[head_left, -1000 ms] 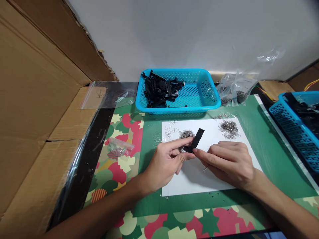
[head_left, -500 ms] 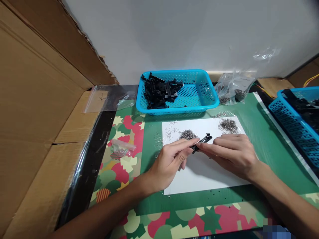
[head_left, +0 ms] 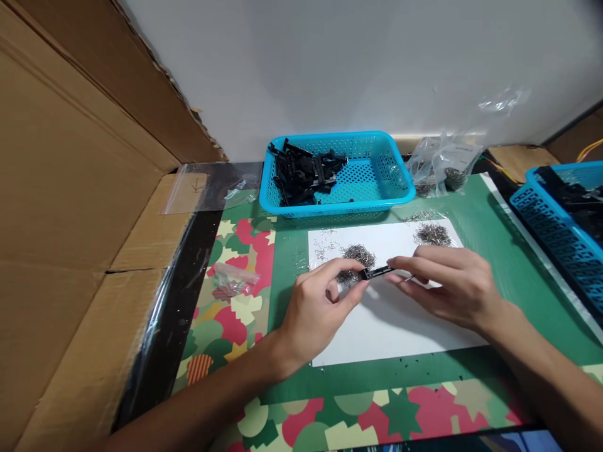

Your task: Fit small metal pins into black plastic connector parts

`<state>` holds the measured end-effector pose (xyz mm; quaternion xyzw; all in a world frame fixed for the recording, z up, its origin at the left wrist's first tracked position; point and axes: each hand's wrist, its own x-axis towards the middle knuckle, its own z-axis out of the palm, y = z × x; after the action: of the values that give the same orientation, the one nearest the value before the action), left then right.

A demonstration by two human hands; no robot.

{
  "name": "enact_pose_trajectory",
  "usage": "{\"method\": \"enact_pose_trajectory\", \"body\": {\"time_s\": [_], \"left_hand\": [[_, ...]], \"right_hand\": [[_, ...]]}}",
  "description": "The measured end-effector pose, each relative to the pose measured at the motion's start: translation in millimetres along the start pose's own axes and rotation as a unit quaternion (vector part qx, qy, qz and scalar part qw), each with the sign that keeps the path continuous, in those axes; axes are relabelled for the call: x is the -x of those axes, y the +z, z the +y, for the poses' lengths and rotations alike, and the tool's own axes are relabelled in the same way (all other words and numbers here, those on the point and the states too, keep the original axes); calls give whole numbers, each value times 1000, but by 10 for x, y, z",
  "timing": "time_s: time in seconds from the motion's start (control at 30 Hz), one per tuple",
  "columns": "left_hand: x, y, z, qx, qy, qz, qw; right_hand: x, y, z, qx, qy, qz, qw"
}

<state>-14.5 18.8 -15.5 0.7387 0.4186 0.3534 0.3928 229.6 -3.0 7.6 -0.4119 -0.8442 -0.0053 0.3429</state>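
A slim black plastic part (head_left: 378,272) is held above the white paper between my two hands. My left hand (head_left: 315,314) pinches its left end between thumb and index finger. The fingertips of my right hand (head_left: 452,285) close on its right end. A thin, shiny sliver (head_left: 409,277) shows between the fingers of that hand, too small to name. Just behind the part lies a pile of small metal pieces (head_left: 358,256), partly covered by my left fingers. A second metal pile (head_left: 432,235) rests beyond my right hand.
At the back stands a blue basket (head_left: 336,212) of black plastic parts. Another blue basket (head_left: 556,242) is at the right edge. Clear bags (head_left: 447,166) sit behind the white paper (head_left: 377,342). A small plastic bag (head_left: 235,279) lies left; cardboard (head_left: 61,188) walls that side.
The black part has turned from a steep slant to nearly level. My left fingers have shifted to its left end, and my right fingers are now at its right end.
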Motion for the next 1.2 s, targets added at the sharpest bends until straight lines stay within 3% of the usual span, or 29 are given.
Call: {"method": "enact_pose_trajectory", "body": {"time_s": [0.2,0.33,0.4,0.47,0.6,0.67,0.73,0.83,0.9,1.2], "left_hand": [[49,6,19,-65,98,-26,993],[82,29,1,-91,140,-28,985],[92,40,-13,-115,161,-30,980],[99,46,-19,-140,174,-35,974],[102,33,4,-174,172,-47,968],[101,22,19,-180,176,-60,966],[101,17,24,-186,181,-64,964],[104,29,8,-186,189,-54,963],[108,41,-10,-182,195,-44,963],[103,60,-34,-203,206,-41,956]], "right_hand": [[7,-39,7,-152,125,142,970],[25,-13,38,-184,217,163,945],[26,3,39,-253,270,146,918],[12,23,30,-374,295,111,872],[-35,61,1,-588,280,1,759],[-53,60,-13,-616,281,-53,734],[-64,35,-26,-581,281,-95,758],[-76,-26,-47,-429,269,-146,850],[-85,-58,-62,-344,251,-180,887],[-99,2,-120,-321,218,-222,894]]}}
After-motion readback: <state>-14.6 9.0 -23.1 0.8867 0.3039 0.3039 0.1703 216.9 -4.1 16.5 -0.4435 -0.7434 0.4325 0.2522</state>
